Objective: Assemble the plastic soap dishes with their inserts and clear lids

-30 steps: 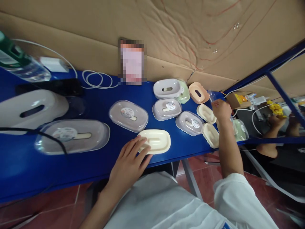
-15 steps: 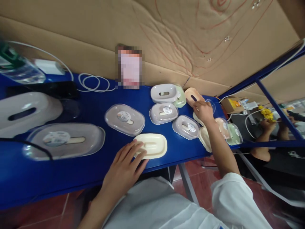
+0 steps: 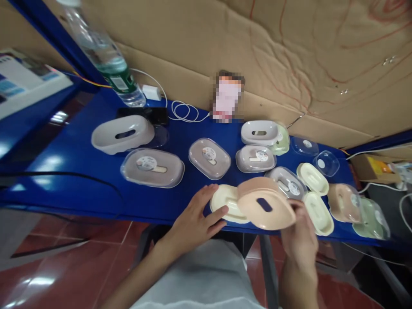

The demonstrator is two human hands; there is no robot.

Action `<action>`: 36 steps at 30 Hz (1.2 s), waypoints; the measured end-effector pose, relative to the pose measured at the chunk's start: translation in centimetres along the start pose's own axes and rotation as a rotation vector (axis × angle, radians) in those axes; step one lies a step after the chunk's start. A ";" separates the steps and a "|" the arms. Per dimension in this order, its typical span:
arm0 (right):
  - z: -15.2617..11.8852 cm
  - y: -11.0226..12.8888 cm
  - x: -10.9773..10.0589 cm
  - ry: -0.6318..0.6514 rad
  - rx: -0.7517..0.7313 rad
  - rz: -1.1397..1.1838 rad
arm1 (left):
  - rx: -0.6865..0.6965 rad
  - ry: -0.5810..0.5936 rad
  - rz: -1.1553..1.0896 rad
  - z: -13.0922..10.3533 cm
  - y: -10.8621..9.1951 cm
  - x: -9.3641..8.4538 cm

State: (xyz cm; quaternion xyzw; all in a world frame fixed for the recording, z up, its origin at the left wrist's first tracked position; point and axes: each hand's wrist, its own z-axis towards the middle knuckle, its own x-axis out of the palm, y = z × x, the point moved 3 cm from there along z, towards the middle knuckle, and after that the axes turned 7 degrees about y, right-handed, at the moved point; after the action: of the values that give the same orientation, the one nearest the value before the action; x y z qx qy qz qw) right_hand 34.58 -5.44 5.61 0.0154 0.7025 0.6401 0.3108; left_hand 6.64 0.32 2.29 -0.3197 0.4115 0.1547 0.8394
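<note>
A worker's left hand [image 3: 196, 219], fingers loosely spread rather than gripping, rests at the left end of a cream tray [image 3: 227, 201] on a blue table [image 3: 174, 201], a light touch that seems to keep the tray from sliding. The right hand [image 3: 299, 234] grasps a peach cover [image 3: 280, 210] by its right end, a hold that leaves the slot uncovered; the tilted cover hides the tray's right end, and whether the two touch cannot be told. Beyond that end of the tray, a clear-lidded grey case [image 3: 286, 182] sits partly behind the cover. To the tray's right lie two spare trays [image 3: 318, 214], apparently kept near the right hand, with a peach case [image 3: 344, 201] and a green case [image 3: 371, 219] farther out. Beyond and right of the tray, two clear lids [image 3: 305, 146] look set aside toward the back. Directly beyond the tray, a phone [image 3: 227, 95], its screen blurred, leans on cardboard [image 3: 180, 47], probably propped to face the worker, a white cable [image 3: 185, 112] running to it. Well to the tray's left and beyond, a bare grey cover [image 3: 111, 137] sits before a water bottle [image 3: 119, 75], likely placed far back to avoid a knock.
</note>
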 end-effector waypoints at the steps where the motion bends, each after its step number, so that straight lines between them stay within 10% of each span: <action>1: 0.0 -0.5 1.4 0.049 0.048 0.051 | 0.011 -0.008 -0.011 -0.1 0.0 0.0; 5: 0.9 -1.7 4.1 0.191 0.106 0.132 | 0.077 0.062 -0.021 0.2 0.0 -0.1; 14: 1.9 -0.3 4.0 0.126 -0.374 -0.130 | 0.002 0.151 0.062 0.5 0.4 0.3; 20: 0.2 -0.3 3.7 0.468 -0.598 -0.402 | 0.011 0.096 0.099 0.7 0.4 0.2; 36: -1.4 0.7 5.9 0.523 -0.765 -0.636 | -0.029 0.101 0.011 0.9 0.6 0.1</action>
State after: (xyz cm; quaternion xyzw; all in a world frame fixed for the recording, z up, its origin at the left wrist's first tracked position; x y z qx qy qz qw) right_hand 28.95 -4.05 3.81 -0.4701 0.4441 0.7065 0.2876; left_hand 6.91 1.41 2.41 -0.3372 0.4527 0.1489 0.8120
